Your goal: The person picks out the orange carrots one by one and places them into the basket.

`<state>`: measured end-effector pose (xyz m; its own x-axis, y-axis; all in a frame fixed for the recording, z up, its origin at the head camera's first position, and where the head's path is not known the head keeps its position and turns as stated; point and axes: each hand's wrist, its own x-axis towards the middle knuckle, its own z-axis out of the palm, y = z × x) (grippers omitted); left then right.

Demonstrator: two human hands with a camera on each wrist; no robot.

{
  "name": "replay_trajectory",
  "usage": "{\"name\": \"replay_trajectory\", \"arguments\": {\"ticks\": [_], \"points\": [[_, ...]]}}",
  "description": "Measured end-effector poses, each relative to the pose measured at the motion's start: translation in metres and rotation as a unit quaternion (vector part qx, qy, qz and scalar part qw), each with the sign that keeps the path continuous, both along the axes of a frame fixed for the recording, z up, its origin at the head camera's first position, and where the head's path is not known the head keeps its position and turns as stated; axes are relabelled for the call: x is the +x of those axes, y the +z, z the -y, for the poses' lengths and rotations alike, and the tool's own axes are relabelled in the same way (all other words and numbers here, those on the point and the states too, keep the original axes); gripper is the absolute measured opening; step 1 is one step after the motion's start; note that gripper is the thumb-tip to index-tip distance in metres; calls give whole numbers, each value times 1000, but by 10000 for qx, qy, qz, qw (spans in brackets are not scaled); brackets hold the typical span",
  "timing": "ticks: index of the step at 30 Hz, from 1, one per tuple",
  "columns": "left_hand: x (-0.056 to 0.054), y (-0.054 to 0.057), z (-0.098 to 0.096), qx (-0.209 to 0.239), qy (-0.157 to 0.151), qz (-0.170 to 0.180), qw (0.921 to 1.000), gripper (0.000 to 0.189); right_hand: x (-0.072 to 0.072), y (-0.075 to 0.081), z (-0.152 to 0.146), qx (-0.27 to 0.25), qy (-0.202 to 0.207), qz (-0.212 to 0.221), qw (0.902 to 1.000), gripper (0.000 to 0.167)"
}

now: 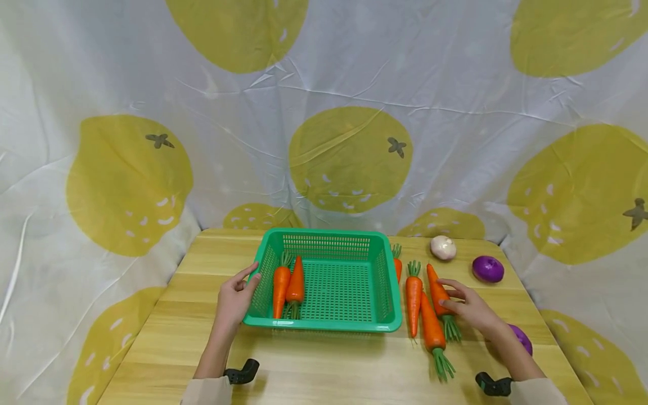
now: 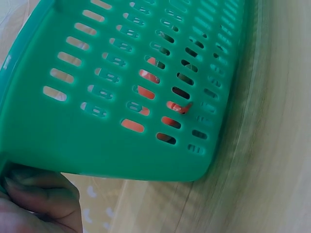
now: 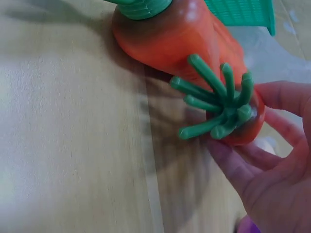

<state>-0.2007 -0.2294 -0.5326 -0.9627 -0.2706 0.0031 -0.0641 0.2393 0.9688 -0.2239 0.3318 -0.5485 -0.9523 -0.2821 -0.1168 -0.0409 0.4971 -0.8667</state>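
My left hand [image 1: 236, 297] pinches the left rim of the green plastic basket [image 1: 324, 325]. In the left wrist view the fingers [image 2: 46, 191] are curled at the edge of the basket. Two carrots [image 1: 281, 284] lie inside it on the left. On the right, my right hand [image 1: 468, 306] holds a carrot [image 1: 438, 292] with fingers and thumb on either side of it. Its green stalks [image 3: 223, 104] face the right wrist camera. Beside it on the table lie another carrot [image 1: 431, 326] and a further carrot [image 1: 413, 301].
One more carrot [image 1: 397, 269] is partly hidden behind the basket's right side. At the back right sit a garlic bulb [image 1: 443, 247] and a purple onion [image 1: 488, 269]. A second purple thing [image 1: 521, 339] is partly covered by my right forearm. A lemon-print cloth [image 1: 349, 84] hangs behind the wooden table [image 1: 324, 371].
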Motion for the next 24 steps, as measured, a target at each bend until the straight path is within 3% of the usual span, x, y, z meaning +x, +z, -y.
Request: {"name": "replay_trajectory", "arguments": {"ticks": [9, 15, 24], "points": [[0, -1, 2, 54, -1, 6, 10000, 40, 2, 14, -3, -776, -122, 398, 9961, 63], [0, -2, 3, 125, 6, -47, 9999, 42, 1, 21, 6, -1545, -23, 645, 9859, 60], [0, -3, 1, 216, -44, -49, 9997, 43, 1, 40, 30, -1568, -28, 356, 9870, 57]]}}
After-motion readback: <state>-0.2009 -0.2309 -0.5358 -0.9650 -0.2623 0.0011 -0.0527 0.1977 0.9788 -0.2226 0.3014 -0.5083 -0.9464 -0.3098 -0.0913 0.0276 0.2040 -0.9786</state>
